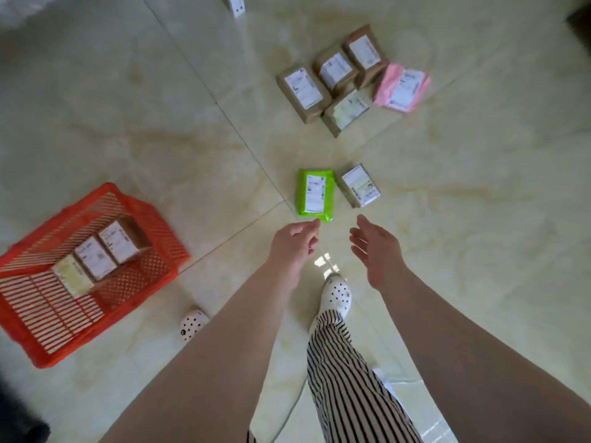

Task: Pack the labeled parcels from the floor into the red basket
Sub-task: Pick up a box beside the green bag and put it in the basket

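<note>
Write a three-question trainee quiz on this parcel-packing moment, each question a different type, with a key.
1. True or false: the red basket already holds three parcels.
2. Multiple choice: which parcel lies nearest the left hand?
A. the pink parcel
B. the green parcel
C. a brown box in the far group
3. Fill in: the parcels not yet in the basket lie on the floor in a near pair and a far group of ____.

Key
1. True: three labeled boxes lie in a row inside it.
2. B: the fingertips almost reach its near edge, while the right hand hangs open beside it.
3. Five.
</note>
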Demonstrator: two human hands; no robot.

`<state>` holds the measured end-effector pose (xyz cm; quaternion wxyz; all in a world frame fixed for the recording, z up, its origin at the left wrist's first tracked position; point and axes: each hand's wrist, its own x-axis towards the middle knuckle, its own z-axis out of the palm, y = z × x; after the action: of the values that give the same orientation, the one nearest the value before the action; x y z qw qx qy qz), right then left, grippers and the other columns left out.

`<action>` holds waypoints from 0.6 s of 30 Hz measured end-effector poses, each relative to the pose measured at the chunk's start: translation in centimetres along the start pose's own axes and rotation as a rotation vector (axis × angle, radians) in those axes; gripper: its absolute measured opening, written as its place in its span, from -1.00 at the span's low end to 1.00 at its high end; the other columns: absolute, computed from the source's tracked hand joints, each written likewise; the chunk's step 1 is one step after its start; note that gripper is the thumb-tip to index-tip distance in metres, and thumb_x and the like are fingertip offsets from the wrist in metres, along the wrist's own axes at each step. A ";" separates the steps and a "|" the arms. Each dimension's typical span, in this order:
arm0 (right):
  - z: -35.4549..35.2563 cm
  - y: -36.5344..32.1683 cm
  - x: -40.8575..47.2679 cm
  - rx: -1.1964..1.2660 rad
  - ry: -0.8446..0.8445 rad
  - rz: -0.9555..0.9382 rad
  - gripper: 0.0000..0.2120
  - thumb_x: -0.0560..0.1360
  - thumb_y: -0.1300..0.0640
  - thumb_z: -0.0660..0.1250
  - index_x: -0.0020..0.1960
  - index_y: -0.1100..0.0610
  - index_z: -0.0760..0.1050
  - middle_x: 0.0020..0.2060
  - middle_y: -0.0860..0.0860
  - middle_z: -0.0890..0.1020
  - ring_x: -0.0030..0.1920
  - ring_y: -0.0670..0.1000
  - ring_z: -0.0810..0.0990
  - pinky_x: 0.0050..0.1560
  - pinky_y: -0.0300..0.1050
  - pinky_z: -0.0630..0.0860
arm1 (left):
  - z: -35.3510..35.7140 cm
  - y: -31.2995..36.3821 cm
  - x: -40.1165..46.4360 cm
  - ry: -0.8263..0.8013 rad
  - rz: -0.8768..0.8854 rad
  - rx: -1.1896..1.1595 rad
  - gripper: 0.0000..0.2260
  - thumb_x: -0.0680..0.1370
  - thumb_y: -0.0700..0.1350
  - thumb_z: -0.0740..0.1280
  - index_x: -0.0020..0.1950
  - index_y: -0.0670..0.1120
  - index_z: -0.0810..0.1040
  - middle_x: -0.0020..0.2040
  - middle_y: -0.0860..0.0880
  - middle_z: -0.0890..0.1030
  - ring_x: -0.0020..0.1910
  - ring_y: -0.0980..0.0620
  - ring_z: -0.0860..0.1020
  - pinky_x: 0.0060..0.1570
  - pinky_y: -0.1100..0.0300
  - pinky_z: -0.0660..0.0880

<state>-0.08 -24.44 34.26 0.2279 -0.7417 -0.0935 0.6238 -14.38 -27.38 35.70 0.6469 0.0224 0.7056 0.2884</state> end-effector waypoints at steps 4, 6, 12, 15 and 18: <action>-4.0 -3.7 2.1 -0.003 -0.007 -0.025 -0.87 0.51 0.05 0.41 -0.09 0.10 0.53 -0.10 0.07 0.57 -0.06 0.03 0.52 0.02 -0.14 0.50 | 5.4 1.9 1.0 0.038 0.012 -0.047 -0.65 0.54 -0.07 0.38 0.27 -0.21 0.53 -0.13 -0.04 0.59 -0.20 0.12 0.54 -0.03 0.22 0.52; -5.4 -5.2 3.2 -0.004 0.004 -0.030 -0.81 0.50 0.04 0.42 0.01 0.13 0.54 -0.08 0.06 0.58 -0.04 0.02 0.54 0.05 -0.13 0.52 | 7.2 2.7 1.5 0.071 0.016 -0.061 -0.59 0.53 -0.06 0.40 0.33 -0.19 0.49 -0.08 -0.08 0.59 -0.19 0.11 0.54 0.00 0.21 0.53; -6.9 -7.9 6.5 0.016 0.055 0.008 -0.53 0.47 -0.03 0.44 0.30 0.14 0.49 -0.03 0.04 0.56 0.06 0.02 0.55 0.11 -0.10 0.52 | 9.6 3.8 4.6 0.131 0.024 0.056 -0.43 0.43 0.04 0.49 0.38 -0.08 0.41 0.22 -0.10 0.58 0.14 -0.05 0.58 0.28 -0.05 0.47; -7.5 -9.3 8.2 0.017 0.061 0.035 -0.46 0.45 -0.06 0.45 0.35 0.15 0.45 -0.06 0.02 0.56 0.08 0.03 0.55 0.17 -0.07 0.52 | 11.0 4.8 6.3 0.152 0.044 0.158 -0.35 0.39 0.10 0.50 0.41 -0.07 0.39 0.35 -0.11 0.51 0.25 -0.08 0.54 0.30 -0.05 0.45; -8.1 -10.1 10.6 0.000 0.056 0.058 -0.42 0.44 -0.08 0.46 0.36 0.15 0.45 -0.10 0.01 0.56 0.03 0.03 0.55 0.21 -0.01 0.50 | 12.3 5.6 8.3 0.153 0.081 0.217 -0.36 0.42 0.08 0.49 0.42 -0.07 0.38 0.38 -0.12 0.47 0.26 -0.10 0.53 0.26 0.01 0.47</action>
<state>11.36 -12.89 30.47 0.2124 -0.7612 -0.0654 0.6093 -6.21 -14.68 30.74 0.5728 0.0984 0.7785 0.2369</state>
